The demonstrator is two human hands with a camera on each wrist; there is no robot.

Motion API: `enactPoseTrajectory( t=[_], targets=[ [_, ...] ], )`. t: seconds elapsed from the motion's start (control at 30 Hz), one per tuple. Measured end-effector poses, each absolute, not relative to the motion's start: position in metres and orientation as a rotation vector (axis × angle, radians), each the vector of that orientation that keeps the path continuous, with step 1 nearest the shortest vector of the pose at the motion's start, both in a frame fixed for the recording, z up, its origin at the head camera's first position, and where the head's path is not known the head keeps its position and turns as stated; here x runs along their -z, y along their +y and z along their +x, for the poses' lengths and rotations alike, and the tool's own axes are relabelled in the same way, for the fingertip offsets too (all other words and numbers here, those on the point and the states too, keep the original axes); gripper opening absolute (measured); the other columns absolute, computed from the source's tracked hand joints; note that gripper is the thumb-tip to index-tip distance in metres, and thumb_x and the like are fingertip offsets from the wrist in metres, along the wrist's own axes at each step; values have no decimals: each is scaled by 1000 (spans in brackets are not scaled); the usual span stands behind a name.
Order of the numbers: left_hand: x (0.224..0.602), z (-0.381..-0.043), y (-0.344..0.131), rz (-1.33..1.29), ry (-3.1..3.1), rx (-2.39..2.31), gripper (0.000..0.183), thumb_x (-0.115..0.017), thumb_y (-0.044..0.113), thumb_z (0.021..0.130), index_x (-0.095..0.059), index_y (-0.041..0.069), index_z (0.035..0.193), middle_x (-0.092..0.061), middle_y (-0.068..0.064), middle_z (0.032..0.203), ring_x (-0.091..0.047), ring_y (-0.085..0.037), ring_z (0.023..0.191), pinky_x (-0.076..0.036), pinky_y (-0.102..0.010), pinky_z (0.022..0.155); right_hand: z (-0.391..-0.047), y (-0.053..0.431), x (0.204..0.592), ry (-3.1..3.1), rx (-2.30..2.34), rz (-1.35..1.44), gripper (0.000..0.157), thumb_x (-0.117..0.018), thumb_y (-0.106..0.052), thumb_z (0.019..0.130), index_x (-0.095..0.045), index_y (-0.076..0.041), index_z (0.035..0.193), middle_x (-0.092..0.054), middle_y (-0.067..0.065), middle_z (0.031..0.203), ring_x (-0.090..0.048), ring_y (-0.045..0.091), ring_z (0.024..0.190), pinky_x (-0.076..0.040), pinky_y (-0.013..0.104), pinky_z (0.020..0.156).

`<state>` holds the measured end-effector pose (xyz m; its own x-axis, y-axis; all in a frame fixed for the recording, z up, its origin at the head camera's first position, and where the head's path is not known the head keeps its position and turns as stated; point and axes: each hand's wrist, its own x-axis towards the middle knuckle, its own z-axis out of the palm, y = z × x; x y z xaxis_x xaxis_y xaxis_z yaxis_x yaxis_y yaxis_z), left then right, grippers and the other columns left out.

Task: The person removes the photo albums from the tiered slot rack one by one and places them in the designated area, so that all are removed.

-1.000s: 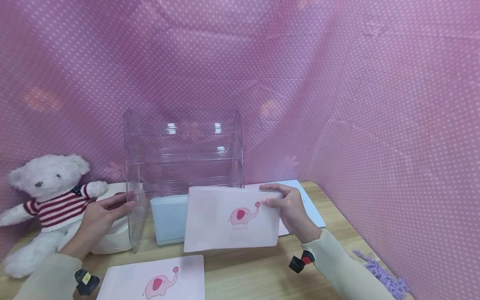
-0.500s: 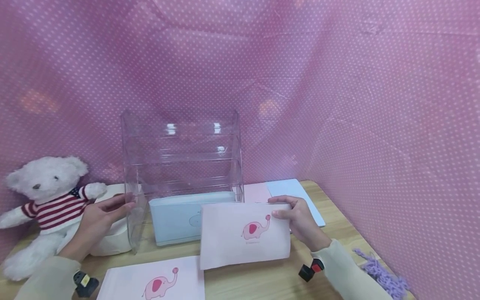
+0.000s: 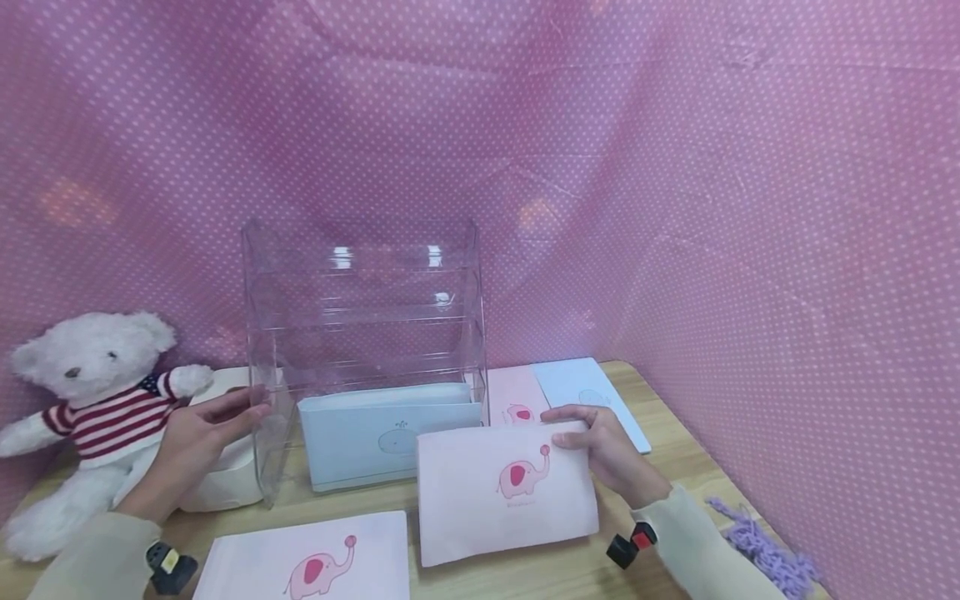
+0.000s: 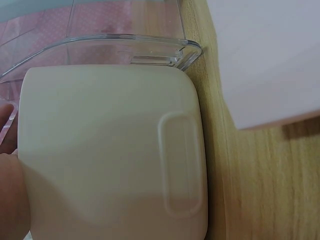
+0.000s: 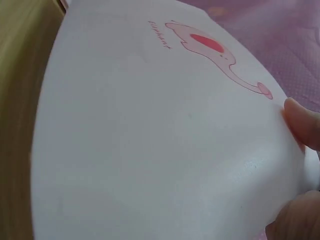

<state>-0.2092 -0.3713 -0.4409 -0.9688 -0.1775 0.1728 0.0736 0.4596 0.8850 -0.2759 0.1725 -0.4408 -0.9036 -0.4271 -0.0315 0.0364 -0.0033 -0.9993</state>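
My right hand (image 3: 609,446) pinches the upper right corner of a pale pink notebook (image 3: 480,500) with an elephant drawing. It is held tilted above the table, front of the rack's right side. In the right wrist view the notebook (image 5: 150,125) bends slightly between thumb and fingers. My left hand (image 3: 206,442) grips the left side wall of a clear plastic rack (image 3: 367,340) with thumb and fingertips. A light blue notebook (image 3: 352,450) with a whale drawing leans in the rack's lowest tier. Another pink elephant notebook (image 3: 247,558) lies flat at the table's front.
A white plush bear (image 3: 93,358) in a striped shirt sits at the far left. Beside it, left of the rack, stands a cream rounded box (image 4: 105,150). Pink (image 3: 510,387) and blue notebooks (image 3: 577,379) lie behind my right hand. Purple yarn (image 3: 768,550) lies at the right edge.
My right hand has moved right, down and toward me with the pink notebook, away from the rack, uncovering the blue notebook's whale. The left hand stays at the rack's side wall.
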Motion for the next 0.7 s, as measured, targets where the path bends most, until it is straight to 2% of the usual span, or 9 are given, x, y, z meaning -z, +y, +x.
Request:
enactPoseTrajectory(
  t=[0.2,0.37,0.47,0.7],
  targets=[
    [441,-208,-371,114,-2479,1509,65,-72,43,94,-57,2,142,-60,43,106,-50,30,98,-49,1,79,-279,176,454,1883,1913,-411,33,-68,2,88,-72,-8,119,-75,12,111,-76,24,97,-64,42,86],
    [442,-208,-370,85,-2461,1537,64,-72,40,95,-56,0,142,-62,41,107,-54,27,98,-50,0,81,-282,177,463,1926,1845,-385,42,-67,0,88,-64,4,129,-73,20,115,-76,26,96,-64,43,84],
    [441,-208,-370,77,-2452,1543,64,-72,39,95,-56,0,142,-63,41,107,-56,26,98,-50,0,81,-284,176,468,1988,1744,-371,46,-66,-2,89,-60,9,133,-73,20,116,-77,25,94,-65,43,82],
    [439,-208,-369,84,-2458,1550,64,-72,39,95,-55,-1,143,-62,42,106,-55,26,98,-51,-1,80,-283,172,483,2060,1595,-348,40,-65,-5,89,-67,3,128,-75,17,110,-76,23,88,-66,40,78]
  ],
)
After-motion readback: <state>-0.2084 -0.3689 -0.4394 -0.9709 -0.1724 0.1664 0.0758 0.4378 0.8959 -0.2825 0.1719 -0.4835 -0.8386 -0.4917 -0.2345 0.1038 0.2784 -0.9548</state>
